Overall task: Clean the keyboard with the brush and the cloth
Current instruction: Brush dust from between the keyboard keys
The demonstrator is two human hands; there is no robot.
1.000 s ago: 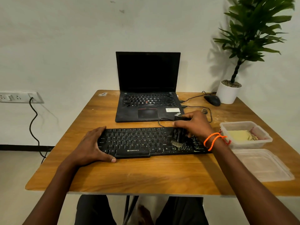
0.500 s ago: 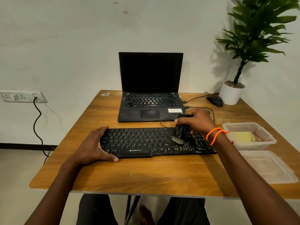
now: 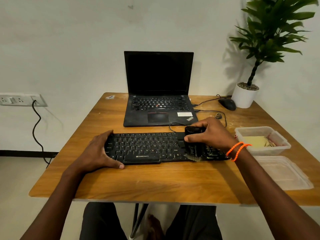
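Keyboard (image 3: pixel 147 148) mid-desk (image 3: pixel 155 184), 6 o'clock of laptop (image 3: pixel 159 108). Left hand (image 3: pixel 97 153) lies flat, bracing its 9 o'clock end. Right hand (image 3: pixel 211 134) grips brush (image 3: pixel 194 144), bristles on right-side keys. Likely light and slides: keep it braced.

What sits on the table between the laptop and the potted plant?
In the head view, a black mouse and its cables lie between the laptop and the potted plant.

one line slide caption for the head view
Right hand sweeps a black brush across the keyboard while the left hand steadies its end.
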